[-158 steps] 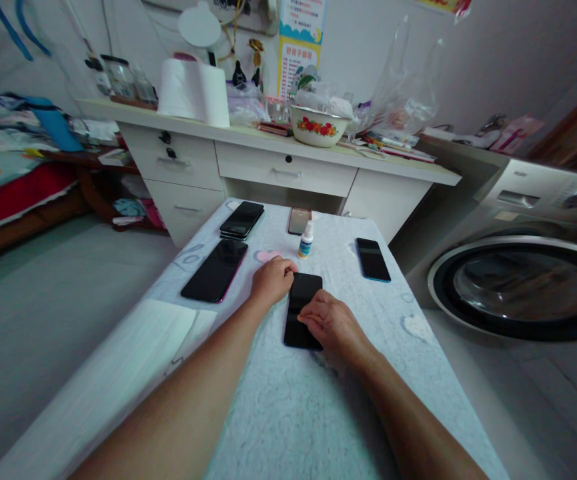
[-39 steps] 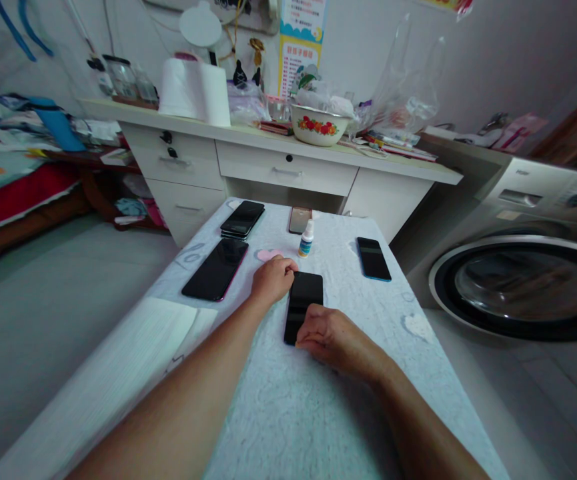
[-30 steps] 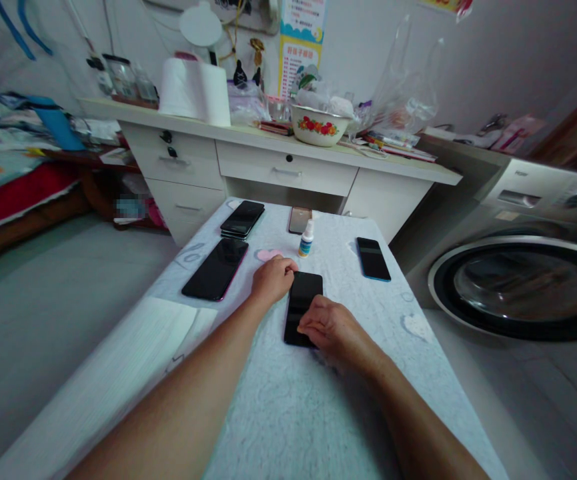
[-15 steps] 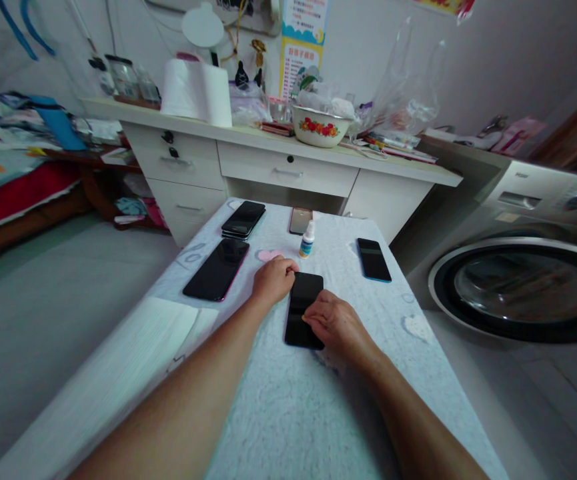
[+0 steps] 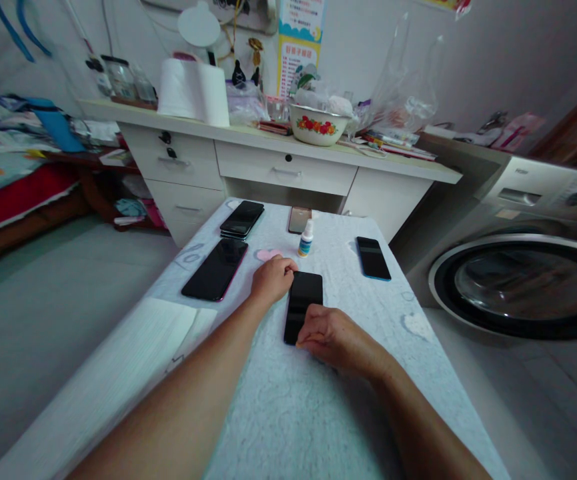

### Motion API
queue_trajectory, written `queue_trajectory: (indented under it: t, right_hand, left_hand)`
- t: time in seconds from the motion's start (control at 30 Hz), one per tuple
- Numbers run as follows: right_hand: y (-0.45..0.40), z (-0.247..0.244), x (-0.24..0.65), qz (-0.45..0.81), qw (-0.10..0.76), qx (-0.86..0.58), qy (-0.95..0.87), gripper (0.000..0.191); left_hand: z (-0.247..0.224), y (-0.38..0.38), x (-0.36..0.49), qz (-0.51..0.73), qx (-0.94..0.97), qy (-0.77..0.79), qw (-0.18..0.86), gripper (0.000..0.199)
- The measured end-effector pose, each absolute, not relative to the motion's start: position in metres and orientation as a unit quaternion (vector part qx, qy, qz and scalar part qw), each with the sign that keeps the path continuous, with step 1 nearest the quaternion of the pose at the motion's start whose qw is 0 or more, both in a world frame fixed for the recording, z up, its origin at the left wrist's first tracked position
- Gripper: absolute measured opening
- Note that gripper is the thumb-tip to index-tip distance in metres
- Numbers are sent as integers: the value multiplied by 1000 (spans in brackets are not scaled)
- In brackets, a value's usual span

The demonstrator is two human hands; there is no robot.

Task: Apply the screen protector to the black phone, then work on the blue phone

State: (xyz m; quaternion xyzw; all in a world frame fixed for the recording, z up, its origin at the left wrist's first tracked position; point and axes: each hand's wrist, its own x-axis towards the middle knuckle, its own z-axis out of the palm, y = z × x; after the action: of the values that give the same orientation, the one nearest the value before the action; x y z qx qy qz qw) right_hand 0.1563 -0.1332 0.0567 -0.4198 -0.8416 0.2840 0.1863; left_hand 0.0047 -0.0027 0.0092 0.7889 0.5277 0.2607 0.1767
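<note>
A black smartphone [image 5: 307, 288] lies flat, screen up, on the cloth-covered table [image 5: 268, 413]. At its upper left corner, my left hand [image 5: 273, 277] has curled fingers that grip the edge. My right hand [image 5: 335, 335] is closed in a pinch at the lower end of the screen; whatever its fingertips hold is too small to make out. Just beyond the phone stands a small spray bottle [image 5: 305, 240] with a blue and yellow label. To the left is a larger phone [image 5: 215, 270] with a pinkish edge.
A stack of phones [image 5: 243, 219] sits at the table's far left corner. Another phone [image 5: 300, 220] lies at the far edge, and a blue-edged phone [image 5: 373, 258] at the right. Behind stands a white desk [image 5: 288, 170] with a floral bowl [image 5: 319, 125]. A washing machine [image 5: 523, 200] is to the right.
My right hand has slid down the phone's screen toward me, from about its middle to its lower end. My left hand stays at the upper left corner.
</note>
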Motion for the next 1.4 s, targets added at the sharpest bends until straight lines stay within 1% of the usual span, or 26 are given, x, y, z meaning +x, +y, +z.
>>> queue_trajectory:
  t: [0.13,0.33,0.43,0.57,0.9,1.17,1.4]
  right_hand:
    - [-132,55,160,302,190,-413,-838,19]
    - [-128,48,159,302,217,-462,-805,8]
    - [-124,44,159,276,237,-494,-789,5]
    - [-120,41,160,231,252,-519,-783,7]
    - [-112,37,164,154,261,-590,-748,9]
    - [-114,40,168,172,247,-583,-754,9]
    - [-119,50,171,231,226,-538,-778,10]
  left_hand:
    - [10,-3,4,261,788,528,179,24]
    - [14,-6,4,256,786,534,180,24]
    - [14,-6,4,254,785,534,183,24]
    - [14,-5,4,254,787,532,182,25]
    - [13,-4,4,256,791,527,179,25]
    - [12,-4,4,253,791,528,178,25]
    - [11,-4,4,256,789,529,179,25]
